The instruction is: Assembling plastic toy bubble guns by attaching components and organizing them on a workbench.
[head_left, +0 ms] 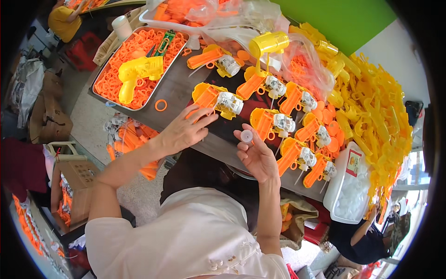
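My right hand is closed with a small translucent round plastic cap between thumb and fingers, held near the table's front edge. My left hand lies palm down with its fingers apart, at the orange grip end of a partly built toy gun. Its fingertips partly cover that end, so contact is hard to judge. This gun has a yellow half shell, an orange part and a clear-and-white mechanism. Several similar toy guns, such as one toy gun beyond my right hand, lie in rows on the dark table.
A tray of orange rings holds a yellow shell and a green-handled tool. One orange ring lies beside it. At right are a white tub of translucent pieces and a high heap of yellow shells. Other people work nearby.
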{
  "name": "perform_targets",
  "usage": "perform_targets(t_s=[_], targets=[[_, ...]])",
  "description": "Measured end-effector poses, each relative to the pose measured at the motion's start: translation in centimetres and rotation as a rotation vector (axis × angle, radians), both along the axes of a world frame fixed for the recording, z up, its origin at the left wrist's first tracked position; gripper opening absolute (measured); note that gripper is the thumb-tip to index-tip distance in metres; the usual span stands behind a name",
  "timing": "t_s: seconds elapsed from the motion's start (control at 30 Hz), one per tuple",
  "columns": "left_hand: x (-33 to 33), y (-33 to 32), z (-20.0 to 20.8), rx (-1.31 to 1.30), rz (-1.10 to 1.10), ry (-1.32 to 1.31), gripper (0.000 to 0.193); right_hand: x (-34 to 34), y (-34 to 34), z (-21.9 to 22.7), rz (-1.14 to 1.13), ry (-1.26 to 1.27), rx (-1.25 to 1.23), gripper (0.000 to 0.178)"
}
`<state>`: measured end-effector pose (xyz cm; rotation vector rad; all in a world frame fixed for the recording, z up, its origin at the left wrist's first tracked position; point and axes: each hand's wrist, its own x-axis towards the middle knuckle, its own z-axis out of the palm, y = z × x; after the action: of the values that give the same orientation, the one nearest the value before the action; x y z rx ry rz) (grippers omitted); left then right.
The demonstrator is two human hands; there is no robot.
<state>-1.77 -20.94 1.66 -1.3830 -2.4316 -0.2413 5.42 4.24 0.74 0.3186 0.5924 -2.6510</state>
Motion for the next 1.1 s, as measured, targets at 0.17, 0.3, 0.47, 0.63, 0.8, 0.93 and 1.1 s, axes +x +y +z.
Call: perform_targets(t_s=[0.17, 0.3, 0.47, 0.63, 0.8, 0.93, 1.1], targets=[[-1.2, 1.9, -0.2, 0.302, -0.115, -0.203, 0.014, -0.1, -1.0, 0.5, -0.047, 0.009, 0.026, 0.040], [-0.4, 6.0, -0.1, 0.619, 0.037, -0.360, 0.008, 0.0, -1.1, 0.0, -0.227, 0.118, 0.165, 0.035], [-0.7, 7.8, -0.6, 0.812, -0.001, -0.574, 0.010, -0.3, -0.8, 1.0, -0.362, 0.195, 0.359, 0.032], [-1.0, 8.1, 0.3, 0.816, -0.004, -0.585, 0.008, -0.7, -0.8, 0.7, -0.366, 0.274, 0.401, 0.034], [-1.2, 8.1, 0.2, 0.841, -0.015, -0.548, 0.008, -0.9, -1.1, 0.6, -0.380, 0.281, 0.388, 0.034], [-1.2, 8.0, 0.1, 0.816, 0.006, -0.563, 0.008, -1.1, -1.2, 0.4, -0.398, 0.256, 0.426, 0.033], [-0.9, 8.6, 0.0, 0.805, -0.010, -0.549, 0.009, -0.9, -1.8, 0.1, -0.417, 0.225, 0.549, 0.031]])
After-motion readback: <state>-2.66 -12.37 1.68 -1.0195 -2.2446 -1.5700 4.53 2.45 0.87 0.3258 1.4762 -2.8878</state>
